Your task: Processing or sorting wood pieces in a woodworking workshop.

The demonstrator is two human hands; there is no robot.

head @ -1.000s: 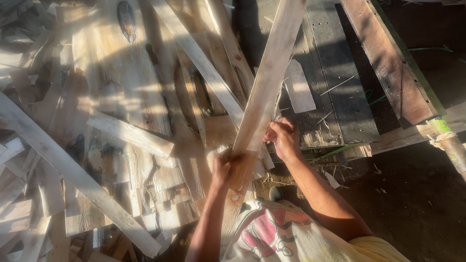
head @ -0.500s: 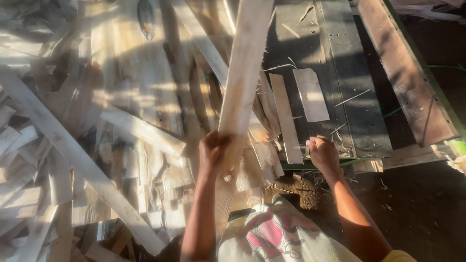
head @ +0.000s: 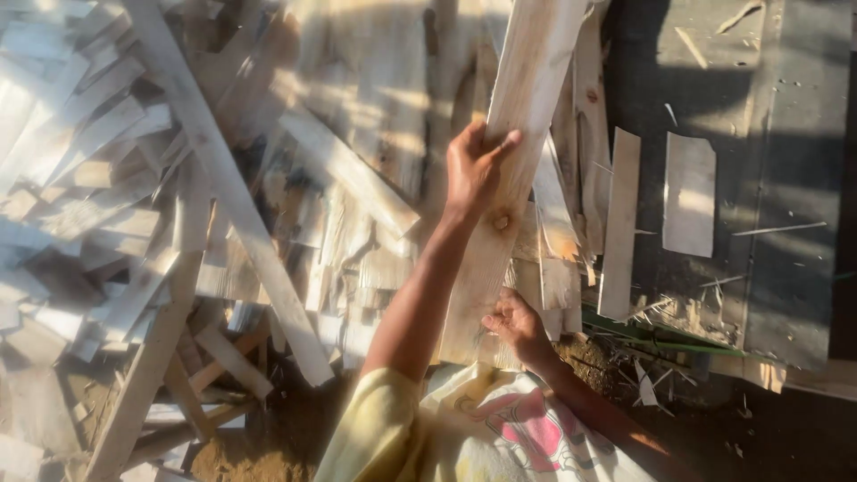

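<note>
A long pale wooden plank (head: 527,107) with a knot runs from near my body up and away past the top edge. My left hand (head: 473,170) grips its left edge about halfway up, fingers wrapped over the face. At the plank's near end my right hand (head: 513,323) holds it from underneath. Below my arms lies a white cloth with a pink print (head: 527,428).
A heap of scrap wooden slats and offcuts (head: 178,205) fills the left side. At the right lies a dark flat sheet (head: 759,178) with two short pale boards (head: 687,192) and splinters on it. Sawdust covers the ground at the bottom left.
My left hand slid further up the plank. My right hand left the area at the right and came in to the plank's near end. The plank now lies more upright in view.
</note>
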